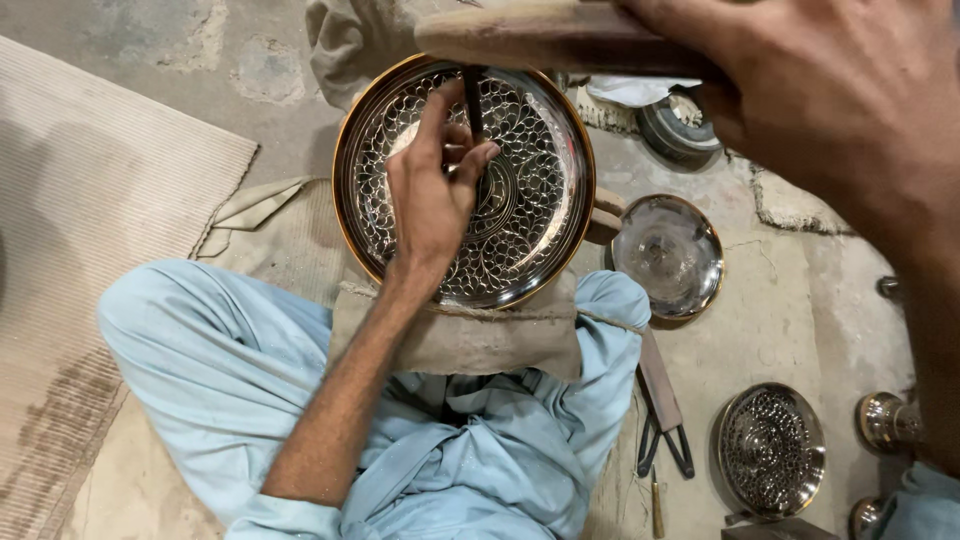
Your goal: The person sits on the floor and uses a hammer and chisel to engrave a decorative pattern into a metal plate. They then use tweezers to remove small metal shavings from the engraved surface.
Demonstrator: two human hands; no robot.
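A large round metal tray (540, 130) with a hammered pattern and a brass-coloured rim rests on a cloth pad over my lap. My left hand (432, 190) lies on the tray and grips a thin dark chisel (472, 100) upright against its surface. Close to the camera at the top right, my right hand (840, 90) is raised and closed on the wooden handle of a mallet (540, 35), which hangs above the tray's far edge.
A plain shiny bowl (668, 252) sits right of the tray. A smaller patterned dish (770, 450) lies at the lower right, beside metal cups (885, 420). Pliers (665, 440) lie on the concrete floor. A ribbed mat (90, 200) covers the left.
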